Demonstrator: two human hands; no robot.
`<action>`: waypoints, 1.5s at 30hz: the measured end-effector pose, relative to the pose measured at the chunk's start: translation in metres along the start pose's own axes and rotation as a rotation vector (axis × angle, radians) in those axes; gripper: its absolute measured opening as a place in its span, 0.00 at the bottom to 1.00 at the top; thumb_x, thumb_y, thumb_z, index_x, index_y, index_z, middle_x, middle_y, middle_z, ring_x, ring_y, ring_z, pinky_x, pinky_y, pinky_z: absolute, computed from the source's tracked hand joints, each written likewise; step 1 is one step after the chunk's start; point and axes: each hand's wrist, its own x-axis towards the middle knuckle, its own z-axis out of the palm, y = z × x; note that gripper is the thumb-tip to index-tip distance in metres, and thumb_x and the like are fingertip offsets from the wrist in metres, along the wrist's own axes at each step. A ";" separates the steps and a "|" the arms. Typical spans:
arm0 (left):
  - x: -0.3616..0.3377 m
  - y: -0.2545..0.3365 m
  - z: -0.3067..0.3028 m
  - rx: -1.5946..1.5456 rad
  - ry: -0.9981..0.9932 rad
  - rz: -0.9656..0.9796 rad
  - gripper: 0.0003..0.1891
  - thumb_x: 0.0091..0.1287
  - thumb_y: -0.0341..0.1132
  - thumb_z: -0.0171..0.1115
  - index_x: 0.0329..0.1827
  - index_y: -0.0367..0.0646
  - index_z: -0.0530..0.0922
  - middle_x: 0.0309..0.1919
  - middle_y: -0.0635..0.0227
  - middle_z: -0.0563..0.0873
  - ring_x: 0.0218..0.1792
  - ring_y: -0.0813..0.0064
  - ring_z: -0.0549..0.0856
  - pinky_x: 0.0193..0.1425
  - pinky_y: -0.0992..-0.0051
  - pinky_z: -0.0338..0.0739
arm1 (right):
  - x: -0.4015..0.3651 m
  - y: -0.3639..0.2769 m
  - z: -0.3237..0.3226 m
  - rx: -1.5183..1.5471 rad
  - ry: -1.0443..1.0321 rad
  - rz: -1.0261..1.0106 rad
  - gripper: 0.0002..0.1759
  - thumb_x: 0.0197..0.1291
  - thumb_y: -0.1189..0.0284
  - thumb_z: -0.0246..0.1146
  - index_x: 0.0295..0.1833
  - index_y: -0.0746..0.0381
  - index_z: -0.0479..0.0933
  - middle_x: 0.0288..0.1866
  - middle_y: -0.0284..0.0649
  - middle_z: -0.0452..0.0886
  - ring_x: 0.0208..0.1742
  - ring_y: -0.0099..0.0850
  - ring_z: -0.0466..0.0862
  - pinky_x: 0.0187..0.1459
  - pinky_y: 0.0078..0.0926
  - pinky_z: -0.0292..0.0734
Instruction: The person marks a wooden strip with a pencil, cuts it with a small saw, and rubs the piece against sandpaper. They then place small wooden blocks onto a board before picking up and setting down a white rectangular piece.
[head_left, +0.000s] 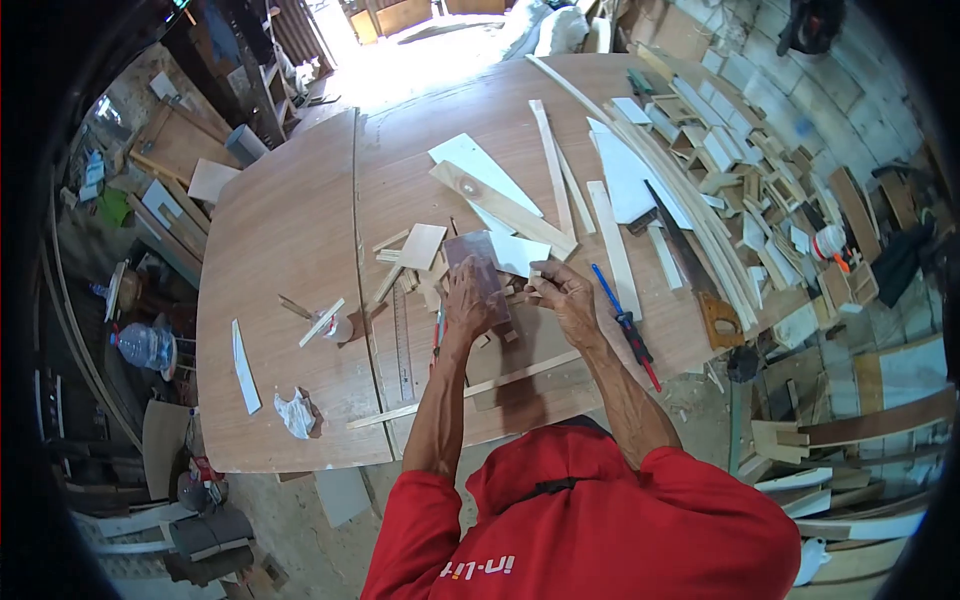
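My left hand [466,300] lies over a flat brown rectangular board [472,246], with its fingers bent onto the surface. Just to the right, my right hand [566,297] pinches a small wooden piece [534,273] between thumb and fingers. Small wood offcuts [432,292] lie beside and partly under the board. A square of pale plywood [423,246] sits left of it, and a white panel [519,252] is behind my right fingertips. A steel ruler [402,345] and a red-handled tool [437,335] lie near my left wrist.
Right of my right forearm lies a blue-and-red tool [630,325], then a handsaw [718,318]. Long strips [690,235] and many small wooden frames [745,180] line the right side. A long strip [480,388] crosses the near edge. A crumpled white bag [296,413] lies left.
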 end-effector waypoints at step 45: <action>-0.118 0.085 0.066 -0.029 -0.051 0.299 0.29 0.54 0.45 0.66 0.60 0.48 0.73 0.56 0.66 0.78 0.59 0.64 0.73 0.60 0.50 0.60 | -0.088 0.040 -0.114 -0.365 0.452 0.273 0.12 0.59 0.75 0.64 0.48 0.68 0.80 0.36 0.38 0.84 0.33 0.24 0.84 0.32 0.18 0.79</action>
